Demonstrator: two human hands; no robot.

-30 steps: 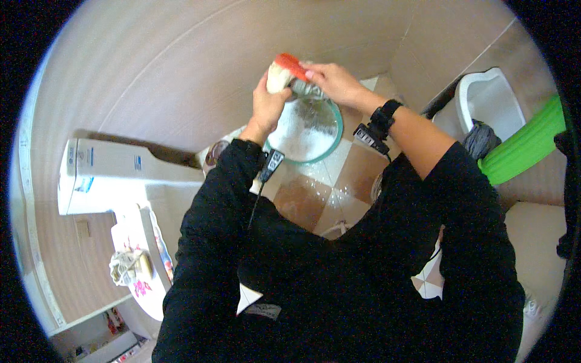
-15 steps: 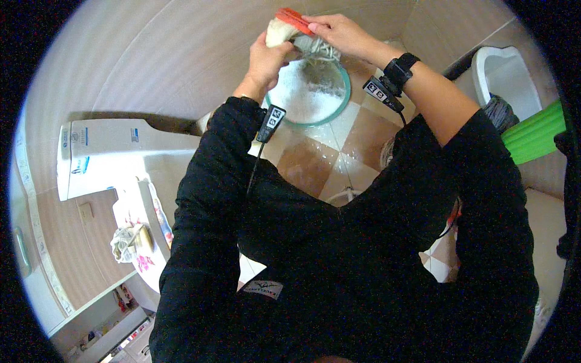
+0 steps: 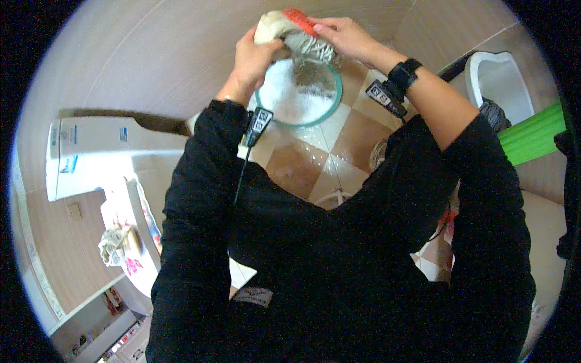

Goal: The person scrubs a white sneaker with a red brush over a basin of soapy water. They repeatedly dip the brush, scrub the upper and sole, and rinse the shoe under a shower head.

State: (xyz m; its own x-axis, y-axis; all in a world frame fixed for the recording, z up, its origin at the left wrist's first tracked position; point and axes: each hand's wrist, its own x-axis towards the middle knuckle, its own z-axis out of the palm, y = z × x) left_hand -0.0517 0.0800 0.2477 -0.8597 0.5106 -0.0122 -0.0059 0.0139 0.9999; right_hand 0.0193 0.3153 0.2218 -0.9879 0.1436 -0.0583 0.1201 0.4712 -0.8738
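My left hand [image 3: 253, 59] grips a cream and grey lace-up shoe [image 3: 272, 27] from its left side, above a round basin. White laces show on the shoe's near right side. My right hand [image 3: 351, 39] is closed on an orange-red brush [image 3: 299, 21], which rests against the far upper side of the shoe. How its fingers wrap round the brush is partly hidden. Below, the basin [image 3: 338, 100] has a teal rim and holds foamy, whitish water. It stands on the wet tiled floor.
A white toilet [image 3: 91, 151] stands at the left, and a pale shoe-like item with laces [image 3: 112, 247] lies on a floral-patterned surface beside it. At the right are a white bin [image 3: 505, 81] with a dark grey bundle and a bright green sheet [image 3: 532, 134]. A tiled wall [image 3: 169, 60] rises behind the basin.
The view has shifted slightly. My left hand and the shoe have moved a little left and up, and more of the laces shows. The brush now sits farther right along the shoe.
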